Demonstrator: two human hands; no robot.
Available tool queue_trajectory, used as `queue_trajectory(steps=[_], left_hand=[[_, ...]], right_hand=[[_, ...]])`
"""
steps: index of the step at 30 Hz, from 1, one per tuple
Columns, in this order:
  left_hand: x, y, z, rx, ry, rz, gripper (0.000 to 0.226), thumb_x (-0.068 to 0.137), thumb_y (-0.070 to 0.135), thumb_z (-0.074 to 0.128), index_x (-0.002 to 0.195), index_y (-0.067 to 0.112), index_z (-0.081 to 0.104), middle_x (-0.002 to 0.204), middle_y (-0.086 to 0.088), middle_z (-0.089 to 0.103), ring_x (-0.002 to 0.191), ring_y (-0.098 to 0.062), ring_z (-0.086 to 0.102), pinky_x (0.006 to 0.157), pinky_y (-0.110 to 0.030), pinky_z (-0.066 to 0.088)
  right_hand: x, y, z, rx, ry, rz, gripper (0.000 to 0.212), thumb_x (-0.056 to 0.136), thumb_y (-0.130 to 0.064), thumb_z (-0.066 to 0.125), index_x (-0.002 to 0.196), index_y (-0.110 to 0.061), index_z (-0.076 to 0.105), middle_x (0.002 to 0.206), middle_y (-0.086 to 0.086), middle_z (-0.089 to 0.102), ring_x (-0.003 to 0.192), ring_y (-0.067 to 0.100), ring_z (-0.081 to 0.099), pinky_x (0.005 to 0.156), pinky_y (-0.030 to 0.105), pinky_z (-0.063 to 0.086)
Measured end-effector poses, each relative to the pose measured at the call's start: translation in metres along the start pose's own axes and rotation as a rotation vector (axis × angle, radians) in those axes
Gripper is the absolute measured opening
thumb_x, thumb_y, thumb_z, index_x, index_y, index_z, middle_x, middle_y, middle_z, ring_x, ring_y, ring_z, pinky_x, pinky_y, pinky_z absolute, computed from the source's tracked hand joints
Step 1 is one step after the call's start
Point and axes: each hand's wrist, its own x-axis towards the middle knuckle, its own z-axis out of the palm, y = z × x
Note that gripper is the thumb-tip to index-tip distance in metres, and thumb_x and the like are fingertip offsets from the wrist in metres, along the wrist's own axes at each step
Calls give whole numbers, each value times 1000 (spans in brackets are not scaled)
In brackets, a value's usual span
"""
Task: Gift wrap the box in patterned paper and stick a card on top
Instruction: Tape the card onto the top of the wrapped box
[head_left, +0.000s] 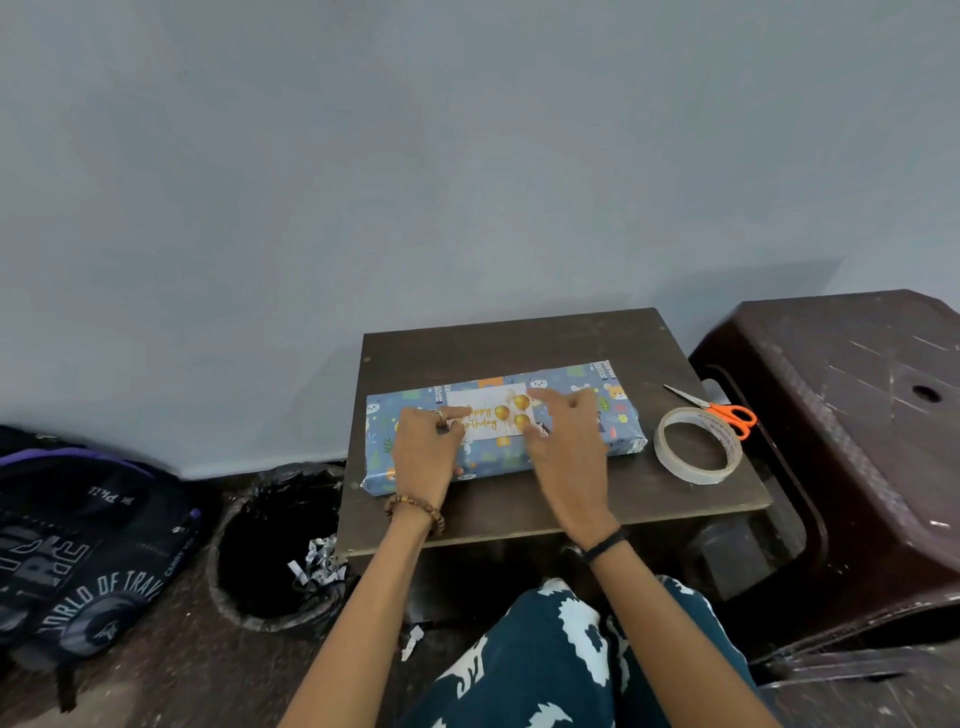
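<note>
Wrapped box (618, 415): lies flat in the middle of the small dark wooden table (519, 343), long side running left to right, covered in blue paper printed with animals and plants.
Birthday card (491, 415): white, with gold balloons and gold "Happy Birthday" lettering, lying flat on top of the wrapped box, a little left of the box's centre.
Left hand (423, 447): rests on the left part of the wrapped box, fingers curled, fingertips on the card's left end; ring on one finger, beaded bracelet at the wrist.
Right hand (569, 441): lies over the wrapped box to the right of the card, fingers fairly straight, forefinger on the card's upper right corner, thumb at its lower right edge; dark band at the wrist.
Tape roll (696, 444): clear, flat on the table just right of the wrapped box.
Scissors (719, 411): orange-handled, beyond the tape roll, right of the wrapped box, at the table's edge.
Plastic stool (857, 415): dark brown, right of the wrapped box, beside the table.
Waste bin (275, 551): black-lined, on the floor left of and below the wrapped box, paper scraps at its rim.
Backpack (88, 540): dark, far left of the wrapped box.
</note>
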Motion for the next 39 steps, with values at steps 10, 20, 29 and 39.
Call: queue_trajectory(steps=[10, 20, 29, 39], left_hand=[[-12, 12, -10, -92, -24, -12, 28, 86, 1, 52, 108, 6, 68, 85, -11, 64, 39, -4, 57, 57, -24, 51], [-57, -3, -42, 105, 408, -128, 52, 83, 23, 66, 131, 14, 47, 142, -12, 33, 130, -33, 27, 103, -47, 27], [-57, -23, -32, -465, 188, -206, 40, 77, 17, 75, 107, 20, 49, 89, 13, 58, 81, 2, 55, 80, -29, 47], [-1, 2, -10, -442, 176, -174, 45, 77, 17, 75, 111, 17, 45, 102, 2, 53, 92, -12, 51, 79, -24, 41]], right_hand=[[2, 15, -47, 584, 76, 497, 57, 81, 16, 46, 125, -20, 48, 125, 6, 31, 90, 12, 52, 63, 9, 47], [19, 47, -70, 598, 90, 415, 11, 86, -2, 61, 87, -9, 69, 93, 14, 70, 77, 19, 67, 65, 22, 56], [24, 74, -59, 224, 48, 411, 33, 80, -37, 70, 94, -8, 62, 88, 4, 61, 84, 17, 55, 64, 28, 39], [62, 87, -47, 208, 45, 268, 30, 88, -21, 62, 115, -9, 60, 112, 7, 61, 94, 12, 51, 78, 25, 39]])
